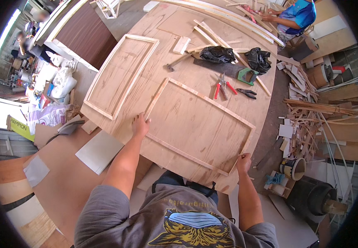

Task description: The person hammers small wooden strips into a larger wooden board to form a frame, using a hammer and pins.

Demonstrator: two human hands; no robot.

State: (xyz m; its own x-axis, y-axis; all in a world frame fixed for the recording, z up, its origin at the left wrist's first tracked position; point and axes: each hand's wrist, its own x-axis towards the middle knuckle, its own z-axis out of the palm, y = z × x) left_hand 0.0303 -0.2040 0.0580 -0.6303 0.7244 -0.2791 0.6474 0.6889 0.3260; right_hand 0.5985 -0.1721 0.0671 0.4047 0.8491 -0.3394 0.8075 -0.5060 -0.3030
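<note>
A rectangular frame of thin pale wood strips (pixel 212 102) lies flat on the plywood tabletop (pixel 258 108) in front of me. At its near left corner, my left hand (pixel 140 126) is closed with its fingers on the side strip. My right hand (pixel 244 163) pinches the right side strip close to the near right corner. A second wooden frame (pixel 99 110) rests to the left, apart from the first. Beyond the near frame lie red-handled pliers (pixel 222 86), black pliers (pixel 247 93), a green-handled handsaw (pixel 218 66) and a hammer (pixel 179 62).
Two black plastic bags (pixel 217 53) (pixel 258 60), a wood block (pixel 181 45) and several loose strips (pixel 205 36) occupy the far tabletop. Wood offcuts (pixel 301 120) and a bucket (pixel 293 168) are on the right. Another person (pixel 298 17) works at the far right.
</note>
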